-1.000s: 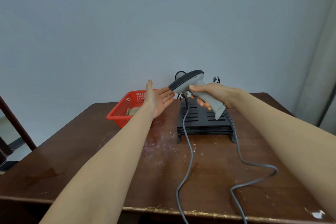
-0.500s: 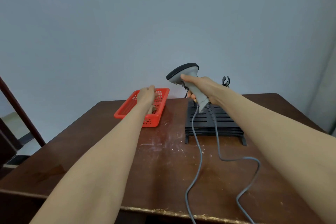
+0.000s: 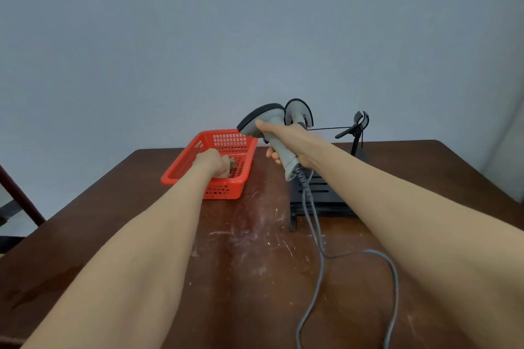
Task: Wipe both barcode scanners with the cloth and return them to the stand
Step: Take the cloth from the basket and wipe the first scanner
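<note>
My right hand point(image 3: 286, 139) grips the handle of a grey barcode scanner point(image 3: 262, 117) and holds it raised above the black stand point(image 3: 320, 195). Its grey cable point(image 3: 317, 235) hangs down and loops across the table. A second scanner point(image 3: 299, 113) sits behind the first, on the stand. My left hand point(image 3: 212, 164) is down inside the red basket point(image 3: 184, 170), fingers closed around a brownish cloth point(image 3: 232, 163) that is mostly hidden by the hand.
The dark brown wooden table point(image 3: 241, 263) has white scuffs in its middle. An empty black holder arm point(image 3: 357, 125) rises at the stand's back right. A plain wall stands behind. A dark wooden chair frame point(image 3: 17, 193) is at the far left.
My left hand has gone from open beside the scanner down into the red basket and closed on the cloth. The right hand has kept the scanner raised, shifting it slightly.
</note>
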A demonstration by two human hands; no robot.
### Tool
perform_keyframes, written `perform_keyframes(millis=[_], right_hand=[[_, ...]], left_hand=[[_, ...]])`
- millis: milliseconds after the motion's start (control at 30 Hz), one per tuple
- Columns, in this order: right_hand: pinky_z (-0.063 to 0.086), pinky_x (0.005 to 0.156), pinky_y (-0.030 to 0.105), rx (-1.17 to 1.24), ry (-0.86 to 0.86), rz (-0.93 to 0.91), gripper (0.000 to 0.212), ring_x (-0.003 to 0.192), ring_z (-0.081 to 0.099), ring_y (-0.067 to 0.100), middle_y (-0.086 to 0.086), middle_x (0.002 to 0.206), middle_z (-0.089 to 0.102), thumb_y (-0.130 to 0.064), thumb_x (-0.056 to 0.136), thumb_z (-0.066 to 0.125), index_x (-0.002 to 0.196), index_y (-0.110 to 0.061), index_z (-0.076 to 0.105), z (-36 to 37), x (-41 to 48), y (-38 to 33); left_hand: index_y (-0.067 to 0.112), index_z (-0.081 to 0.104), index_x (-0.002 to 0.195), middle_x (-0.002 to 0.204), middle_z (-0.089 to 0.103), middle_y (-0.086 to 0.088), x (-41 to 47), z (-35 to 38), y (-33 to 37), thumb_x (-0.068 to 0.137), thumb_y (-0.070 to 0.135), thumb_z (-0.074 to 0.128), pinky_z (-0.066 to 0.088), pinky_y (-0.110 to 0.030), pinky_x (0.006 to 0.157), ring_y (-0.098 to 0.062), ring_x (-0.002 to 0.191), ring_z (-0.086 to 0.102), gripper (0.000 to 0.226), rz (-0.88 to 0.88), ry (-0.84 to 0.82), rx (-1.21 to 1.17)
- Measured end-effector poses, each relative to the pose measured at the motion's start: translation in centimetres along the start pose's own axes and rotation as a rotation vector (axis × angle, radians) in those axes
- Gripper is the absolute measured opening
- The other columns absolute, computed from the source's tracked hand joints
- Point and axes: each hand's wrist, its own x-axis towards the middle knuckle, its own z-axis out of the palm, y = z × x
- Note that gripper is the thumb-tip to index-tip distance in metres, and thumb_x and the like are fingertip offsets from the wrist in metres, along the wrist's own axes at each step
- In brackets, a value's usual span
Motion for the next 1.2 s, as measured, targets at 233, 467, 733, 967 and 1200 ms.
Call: perform_keyframes(millis=[233,467,733,967,1200], right_hand=[[0.045,0.04,0.018,-0.029,0.031,0.015,0.046,0.04,0.051,0.011,0.009,0.057,0.059,-0.047,0.081,0.068,0.093,-0.004,0.059,-0.1,1.5,0.4],[0.046,0.042,0.019,-0.035,0.043,0.021,0.045,0.041,0.052,0.011,0.009,0.059,0.059,-0.048,0.081,0.068,0.091,-0.006,0.058,-0.4,1.5,0.7],[0.045,0.043,0.02,0.019,0.016,-0.057,0.051,0.042,0.051,0.013,0.012,0.062,0.062,-0.048,0.084,0.065,0.103,-0.003,0.055,-1.3,-1.1,-0.9],[0.046,0.043,0.021,0.059,0.061,-0.059,0.062,0.043,0.051,0.015,0.012,0.064,0.065,-0.058,0.082,0.061,0.11,-0.002,0.057,-3.8,-4.6,-1.8],[0.044,0.038,0.02,0.161,0.153,-0.09,0.072,0.038,0.052,0.015,0.016,0.07,0.063,-0.069,0.086,0.043,0.115,-0.004,0.057,-6.9,-8.9,-1.8]], left_hand=[[0.004,0.037,0.141,0.146,0.04,-0.015,1.4,0.3,1.8,0.1,0.02,0.038,0.031,-0.038,0.109,-0.031,0.134,0.038,0.044,0.085,-0.079,0.259],[0.004,0.053,0.121,0.124,0.057,-0.016,3.0,1.4,0.2,0.087,0.02,0.06,0.046,-0.039,0.086,-0.032,0.113,0.055,0.039,0.043,0.012,0.105],[0.01,0.064,0.106,0.101,0.066,-0.009,0.6,-1.8,0.6,0.074,0.024,0.065,0.042,-0.033,0.073,-0.031,0.1,0.06,0.035,0.014,0.367,-0.525],[0.02,0.064,0.098,0.107,0.061,-0.001,-4.5,-3.0,3.3,0.077,0.006,0.047,0.047,-0.03,0.086,-0.021,0.098,0.058,0.03,0.137,0.678,-1.109],[0.006,0.065,0.094,0.105,0.043,-0.002,-11.8,-4.8,8.2,0.071,0.004,0.047,0.036,-0.009,0.081,-0.012,0.091,0.05,0.029,0.495,0.894,-1.079]])
